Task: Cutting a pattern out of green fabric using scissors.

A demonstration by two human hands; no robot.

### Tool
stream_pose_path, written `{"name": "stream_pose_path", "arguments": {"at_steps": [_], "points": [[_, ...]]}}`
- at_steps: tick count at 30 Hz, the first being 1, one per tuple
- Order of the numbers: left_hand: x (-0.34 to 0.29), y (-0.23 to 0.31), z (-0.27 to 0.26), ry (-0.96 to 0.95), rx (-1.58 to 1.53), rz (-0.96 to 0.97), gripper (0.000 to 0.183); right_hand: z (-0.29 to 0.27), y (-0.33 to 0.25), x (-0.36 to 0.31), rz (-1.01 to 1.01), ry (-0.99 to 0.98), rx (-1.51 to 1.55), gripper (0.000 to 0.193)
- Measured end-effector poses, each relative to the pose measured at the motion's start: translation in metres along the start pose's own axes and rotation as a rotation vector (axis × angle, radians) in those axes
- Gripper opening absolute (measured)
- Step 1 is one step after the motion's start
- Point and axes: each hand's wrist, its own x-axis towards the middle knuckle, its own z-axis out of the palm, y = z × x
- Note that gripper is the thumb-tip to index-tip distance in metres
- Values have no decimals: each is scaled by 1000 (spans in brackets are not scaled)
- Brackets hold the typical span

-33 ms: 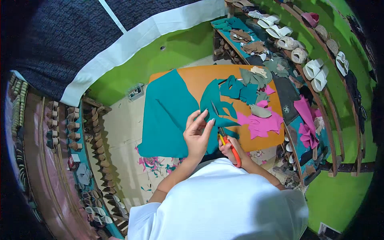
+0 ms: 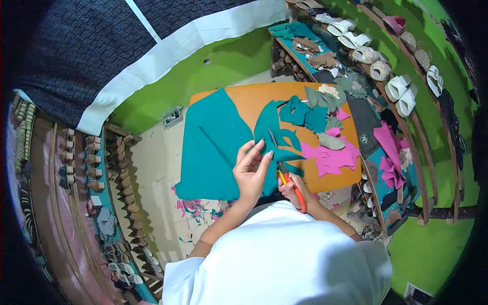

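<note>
A teal sheet piece, curved along its edges and with cut-outs, extends over the front middle of the orange table. Its near edge is pinched between the thumb and fingers of my left hand. My right hand is closed around the red and yellow handles of the scissors. Their blades point away from me and cross the teal piece just right of my left fingertips; whether they are fully together cannot be made out. To the left lies a large teal sheet with a long dark slit or crease.
On the orange table lie cut teal pieces, pink pieces and grey-green pieces. Scraps litter the tiled floor. Racks on the right hold white shoes; shoe lasts line the left shelves.
</note>
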Motion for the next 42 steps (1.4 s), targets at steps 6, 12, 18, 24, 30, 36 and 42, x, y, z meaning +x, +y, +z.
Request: {"name": "stream_pose_path", "arguments": {"at_steps": [6,12,18,24,30,36,42], "points": [[-2,-4,-1,53,-42,-8,24,-2,7,1,-29,-33,-4,55],[10,-2,-6,18,-90,-46,23,-4,3,2,13,-59,-50,56],[10,-3,-8,-45,-30,-49,26,-3,1,4,26,-40,-7,53],[8,-3,-7,-55,-39,-43,27,-4,-1,3,-15,-45,-61,54],[3,-2,-1,-22,-66,-23,28,-2,-2,1,11,-19,-6,57],[4,-7,-6,4,-85,-56,24,-4,6,1,-15,-45,-60,54],[9,2,-4,-38,-33,-40,26,-1,-1,3,1,-29,6,54]]}}
